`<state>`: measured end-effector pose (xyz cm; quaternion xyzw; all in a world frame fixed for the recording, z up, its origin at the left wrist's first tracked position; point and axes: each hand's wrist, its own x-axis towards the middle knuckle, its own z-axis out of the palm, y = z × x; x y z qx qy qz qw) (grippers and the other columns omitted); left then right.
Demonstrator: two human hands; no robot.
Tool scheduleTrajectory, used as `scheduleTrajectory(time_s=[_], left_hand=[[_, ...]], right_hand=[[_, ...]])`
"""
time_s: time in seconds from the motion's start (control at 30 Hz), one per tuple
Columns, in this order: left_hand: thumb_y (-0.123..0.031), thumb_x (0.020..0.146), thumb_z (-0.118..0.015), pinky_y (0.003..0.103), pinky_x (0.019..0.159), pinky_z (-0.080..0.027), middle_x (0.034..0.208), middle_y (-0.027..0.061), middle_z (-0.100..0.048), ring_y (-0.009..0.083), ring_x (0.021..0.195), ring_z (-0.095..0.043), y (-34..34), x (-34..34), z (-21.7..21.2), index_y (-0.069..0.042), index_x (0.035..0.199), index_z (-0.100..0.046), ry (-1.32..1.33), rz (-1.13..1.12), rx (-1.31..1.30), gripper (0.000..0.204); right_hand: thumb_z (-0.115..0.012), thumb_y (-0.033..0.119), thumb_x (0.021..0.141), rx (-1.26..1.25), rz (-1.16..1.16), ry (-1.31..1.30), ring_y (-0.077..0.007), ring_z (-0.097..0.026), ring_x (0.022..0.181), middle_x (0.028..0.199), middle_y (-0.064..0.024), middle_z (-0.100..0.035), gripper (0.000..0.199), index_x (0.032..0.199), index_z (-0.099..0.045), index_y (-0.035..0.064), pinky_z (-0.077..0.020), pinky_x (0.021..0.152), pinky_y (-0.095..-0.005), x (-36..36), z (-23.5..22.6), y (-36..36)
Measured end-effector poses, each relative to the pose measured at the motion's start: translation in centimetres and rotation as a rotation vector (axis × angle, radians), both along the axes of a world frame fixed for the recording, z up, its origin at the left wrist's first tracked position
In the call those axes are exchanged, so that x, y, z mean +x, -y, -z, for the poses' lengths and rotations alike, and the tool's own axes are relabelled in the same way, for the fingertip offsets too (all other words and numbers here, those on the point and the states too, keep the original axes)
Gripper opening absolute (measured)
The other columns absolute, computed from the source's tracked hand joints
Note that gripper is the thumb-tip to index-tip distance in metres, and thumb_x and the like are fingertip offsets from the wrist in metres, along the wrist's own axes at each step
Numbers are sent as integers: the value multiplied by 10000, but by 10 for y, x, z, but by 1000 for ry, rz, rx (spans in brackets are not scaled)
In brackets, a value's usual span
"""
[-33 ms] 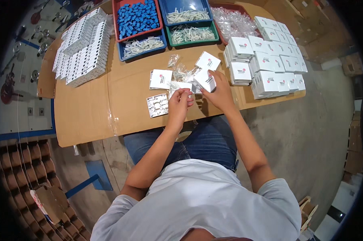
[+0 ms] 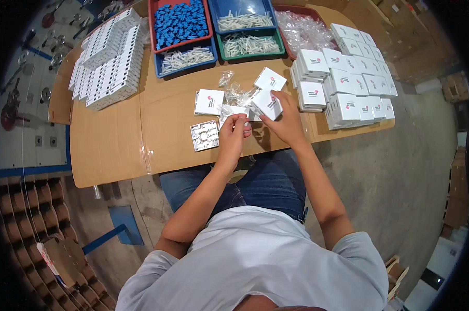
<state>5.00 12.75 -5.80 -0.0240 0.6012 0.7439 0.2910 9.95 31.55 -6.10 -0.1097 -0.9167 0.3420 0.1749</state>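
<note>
My right hand (image 2: 288,123) grips a white square box-like cover (image 2: 267,104) with a small red mark, thumb and fingers on its edges. Close by on the left, my left hand (image 2: 232,136) has its fingers curled together; whatever they hold, if anything, is hidden. An open white square frame (image 2: 204,136) with a moulded inside lies beside the left hand. Beyond that hand rest a white square piece (image 2: 209,102) and some crumpled clear plastic bags (image 2: 234,95). Another marked white square (image 2: 270,79) lies just past the held one.
Along the far side stand a red tray of blue parts (image 2: 180,25), blue trays and a green tray (image 2: 251,45) of white plugs, and a red tray of clear bags (image 2: 305,30). Stacked white boxes fill the left (image 2: 110,65) and right (image 2: 343,83). Brown cardboard (image 2: 167,135) covers the table.
</note>
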Motion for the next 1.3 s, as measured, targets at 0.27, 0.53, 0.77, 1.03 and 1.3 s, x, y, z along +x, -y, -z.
scheduleTrajectory(time_s=[0.27, 0.53, 0.77, 1.03, 1.3], left_hand=[[-642, 1026, -363, 410, 934, -517, 1320, 121, -581, 253, 1152, -611, 10, 8, -57, -106, 1500, -401, 404, 352, 398, 716], [-594, 1053, -331, 414, 999, -472, 1399, 81, -538, 227, 1239, -558, 12, 20, -60, -145, 1512, -389, 344, 244, 473, 644], [-565, 1062, -342, 397, 977, -487, 1401, 71, -538, 217, 1244, -555, 16, 22, -58, -156, 1515, -377, 327, 262, 493, 611], [-600, 1047, -345, 415, 964, -528, 1409, 98, -515, 233, 1232, -558, 20, 21, -61, -136, 1532, -332, 328, 280, 501, 671], [-602, 1048, -330, 390, 941, -498, 1373, 70, -549, 210, 1193, -577, 18, 20, -68, -165, 1497, -394, 352, 241, 478, 629]], right_hand=[[-895, 201, 701, -270, -314, -172, -315, -464, 1370, 1464, -167, -477, 900, 1481, -469, 55, -380, 1129, -409, 47, -61, 33], [-887, 255, 702, -198, -351, -147, -326, -440, 1399, 1519, -148, -448, 823, 1442, -554, 117, -385, 1132, -430, 50, -73, 38], [-881, 232, 696, -128, -417, -179, -346, -446, 1393, 1524, -148, -446, 796, 1427, -578, 150, -398, 1125, -446, 45, -72, 40], [-874, 201, 687, -57, -459, -203, -358, -481, 1359, 1517, -155, -452, 801, 1431, -577, 169, -434, 1097, -453, 41, -76, 44], [-878, 225, 688, -105, -419, -173, -356, -478, 1363, 1513, -149, -463, 787, 1419, -590, 170, -427, 1100, -451, 42, -68, 43]])
